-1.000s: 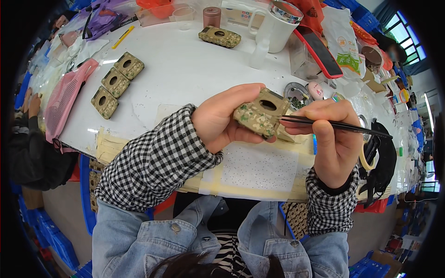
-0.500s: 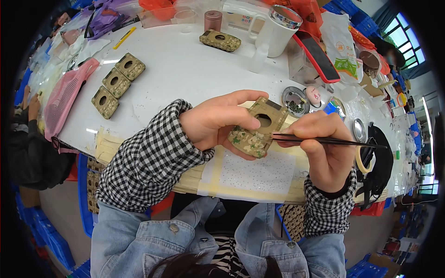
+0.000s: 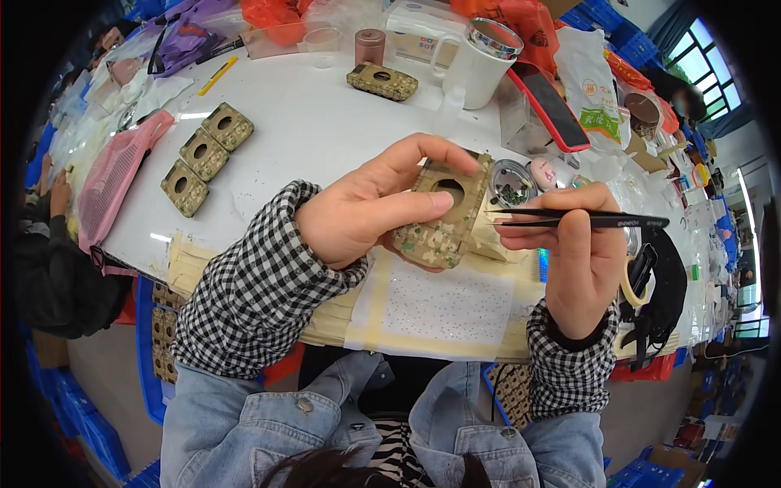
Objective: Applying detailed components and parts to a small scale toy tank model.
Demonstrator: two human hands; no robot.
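A camouflage-painted model tank hull (image 3: 435, 238) with a round hole in its top is held tilted in my left hand (image 3: 370, 203), thumb across the top and fingers round the far side. Black tweezers (image 3: 586, 220) lie between the thumb and fingers of my right hand (image 3: 582, 260). Their two tips stand apart, just right of the hull and not touching it, with nothing visible between them. Beneath both hands is a white sheet (image 3: 443, 305) dotted with tiny specks, edged with yellowish tape. A round clear dish (image 3: 512, 184) of small dark green bits sits beyond the tweezers.
Three similar hulls (image 3: 203, 157) stand in a row at the left, another (image 3: 382, 82) farther back. A white mug (image 3: 480, 69) and a red-cased phone (image 3: 549, 106) are at the back right. A tape roll (image 3: 637, 285) lies by a black bag (image 3: 669, 285). Blue trays (image 3: 146, 350) sit below the table edge.
The tweezers have drawn back from the hull and their tips have spread apart. My left hand has turned the hull more upright and shifted slightly left.
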